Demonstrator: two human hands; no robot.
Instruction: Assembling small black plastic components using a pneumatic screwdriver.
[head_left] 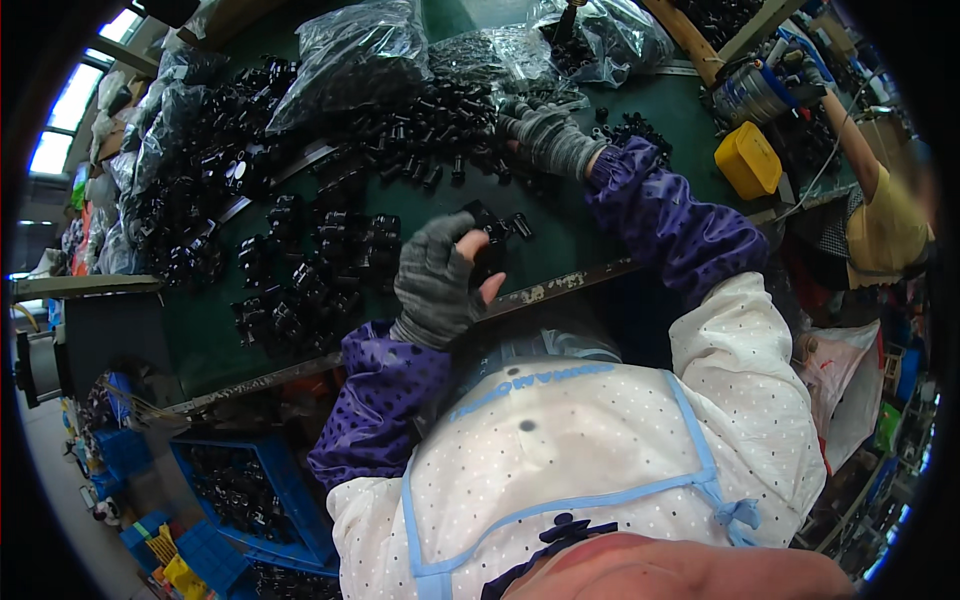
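Observation:
My left hand [440,275], in a grey fingerless glove, is closed around a black plastic part [488,228] near the table's front edge. A small black cylindrical piece [521,226] lies against that part's right side. Farther off, my right hand [550,138], gloved the same way, reaches to the right end of a heap of black flanged cylinders [430,125]. Its fingers are bent in among them, and whatever they grip is hidden. Left of my left hand, several rounded black assemblies [315,265] sit grouped on the green table [570,235].
Clear plastic bags [355,55] lie along the back. A larger mound of black parts [185,200] covers the left side. At right are a yellow container [748,162] and another person's arm [850,140]. A blue crate [300,490] of black parts stands below, at left.

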